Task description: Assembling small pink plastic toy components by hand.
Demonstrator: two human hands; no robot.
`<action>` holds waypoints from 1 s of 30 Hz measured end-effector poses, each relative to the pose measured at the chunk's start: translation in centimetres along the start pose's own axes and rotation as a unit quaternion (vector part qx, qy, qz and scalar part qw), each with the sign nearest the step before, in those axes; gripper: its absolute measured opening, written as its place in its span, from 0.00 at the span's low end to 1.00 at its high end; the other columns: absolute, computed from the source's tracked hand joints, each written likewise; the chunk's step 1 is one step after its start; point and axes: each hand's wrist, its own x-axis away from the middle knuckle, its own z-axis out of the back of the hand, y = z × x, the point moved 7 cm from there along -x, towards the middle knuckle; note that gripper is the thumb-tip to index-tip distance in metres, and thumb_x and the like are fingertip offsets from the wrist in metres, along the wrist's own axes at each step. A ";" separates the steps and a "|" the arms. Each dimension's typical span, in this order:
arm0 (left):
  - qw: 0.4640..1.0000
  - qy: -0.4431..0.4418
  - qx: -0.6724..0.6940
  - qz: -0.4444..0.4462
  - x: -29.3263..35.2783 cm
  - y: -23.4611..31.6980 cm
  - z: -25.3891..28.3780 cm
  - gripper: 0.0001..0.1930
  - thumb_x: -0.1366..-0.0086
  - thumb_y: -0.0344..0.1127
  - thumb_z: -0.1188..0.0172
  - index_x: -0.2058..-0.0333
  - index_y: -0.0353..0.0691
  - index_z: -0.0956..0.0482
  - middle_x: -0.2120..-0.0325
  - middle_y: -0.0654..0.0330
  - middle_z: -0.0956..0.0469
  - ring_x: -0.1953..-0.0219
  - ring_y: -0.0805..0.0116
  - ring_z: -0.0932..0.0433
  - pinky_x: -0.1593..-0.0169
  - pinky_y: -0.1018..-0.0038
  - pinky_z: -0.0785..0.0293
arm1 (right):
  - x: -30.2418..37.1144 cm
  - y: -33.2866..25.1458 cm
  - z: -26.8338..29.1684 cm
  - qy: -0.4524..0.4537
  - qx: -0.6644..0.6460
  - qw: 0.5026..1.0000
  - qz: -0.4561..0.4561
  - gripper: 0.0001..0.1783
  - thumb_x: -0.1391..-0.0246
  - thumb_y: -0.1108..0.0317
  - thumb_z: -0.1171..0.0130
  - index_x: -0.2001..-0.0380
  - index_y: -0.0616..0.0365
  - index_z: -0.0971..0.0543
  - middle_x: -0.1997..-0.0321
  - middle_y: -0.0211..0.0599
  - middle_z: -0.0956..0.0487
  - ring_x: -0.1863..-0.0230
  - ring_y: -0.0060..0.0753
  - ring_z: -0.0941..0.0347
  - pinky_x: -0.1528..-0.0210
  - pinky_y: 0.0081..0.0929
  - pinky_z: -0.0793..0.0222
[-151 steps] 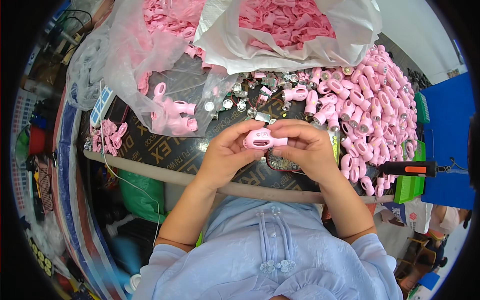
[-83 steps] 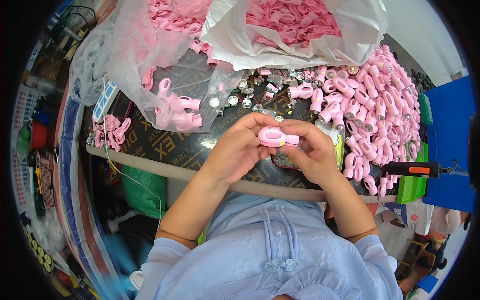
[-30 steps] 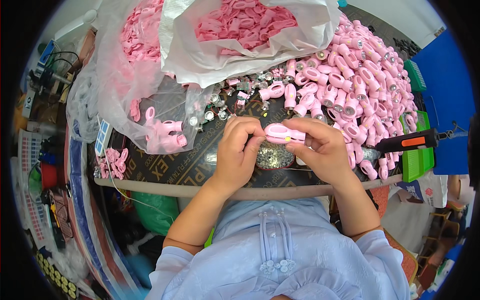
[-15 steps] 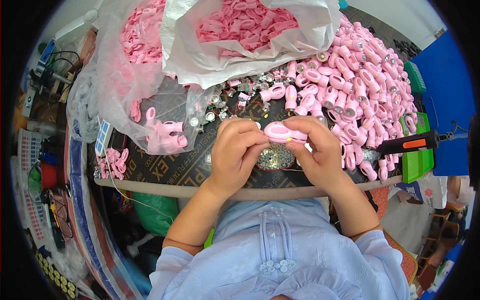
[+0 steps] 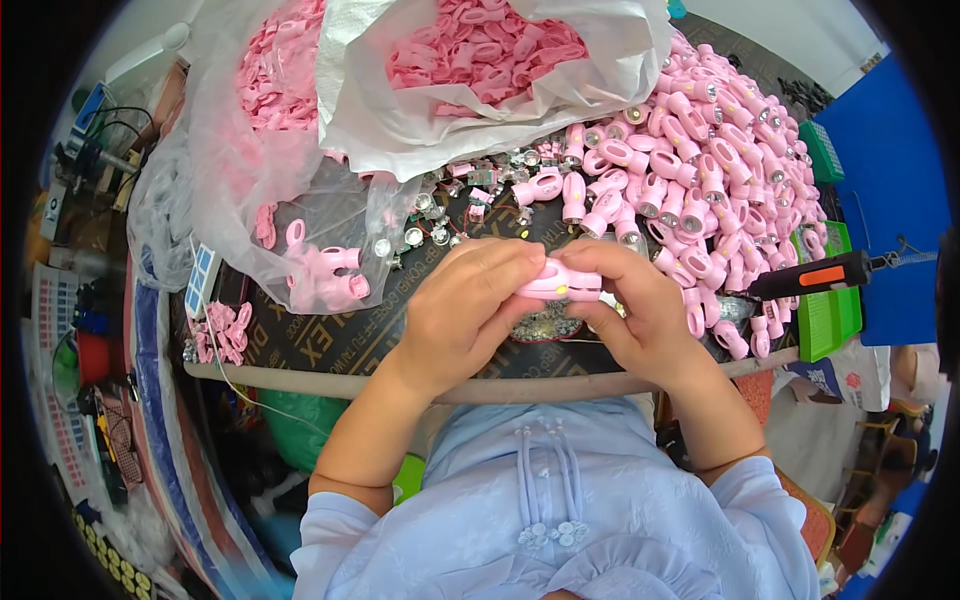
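Between my hands, above the near part of the table, is a small pink flashlight (image 5: 540,287) with a yellow button on its side. A dark slit shows between the shell halves at its right end. My left hand (image 5: 462,308) is closed on the left end, fingers over the top and thumb below. With the forefinger on top and the thumb low by the slit, my right hand (image 5: 640,315) holds the right end. Under the hands lies a heap of small clear and silvery pieces (image 5: 545,325), partly hidden.
Finished-looking pink flashlights (image 5: 700,170) pile up at the right. A white sack (image 5: 350,120) and a clear bag (image 5: 215,190) hold pink shells at the back. Loose lamp parts (image 5: 430,215) lie mid-table. A black-and-orange tool (image 5: 815,280) hangs at right by a green tray (image 5: 835,315).
My left hand has shifted and now covers more of the flashlight's left end. The flashlight has turned slightly, and the slit at its right end shows more plainly.
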 end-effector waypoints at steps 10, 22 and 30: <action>0.995 -0.075 -0.064 0.013 0.7 0.1 -1.5 0.30 0.47 0.31 0.30 0.45 0.35 0.30 0.60 0.50 0.24 0.61 0.49 0.23 0.57 0.59 0.26 | -0.1 -1.2 -1.5 -0.011 0.098 0.993 0.061 0.21 0.47 0.76 0.36 0.49 0.60 0.26 0.54 0.45 0.21 0.61 0.43 0.21 0.62 0.31 0.25; 0.603 -0.131 0.559 0.554 6.6 -6.6 -7.7 0.12 0.30 0.42 0.43 0.60 0.39 0.23 0.76 0.68 0.26 0.75 0.80 0.30 0.72 0.80 0.34 | -0.1 7.6 -3.0 -0.156 -0.256 0.849 -0.434 0.13 0.35 0.59 0.44 0.63 0.60 0.25 0.74 0.32 0.22 0.81 0.18 0.28 0.83 0.16 0.38; 0.921 -0.023 0.124 0.368 5.3 -6.5 -0.9 0.27 0.36 0.28 0.41 0.38 0.37 0.34 0.51 0.56 0.22 0.63 0.73 0.23 0.58 0.76 0.26 | -4.4 5.1 5.9 0.093 0.086 0.975 -0.182 0.13 0.49 0.77 0.36 0.58 0.58 0.23 0.67 0.25 0.24 0.68 0.16 0.27 0.65 0.19 0.29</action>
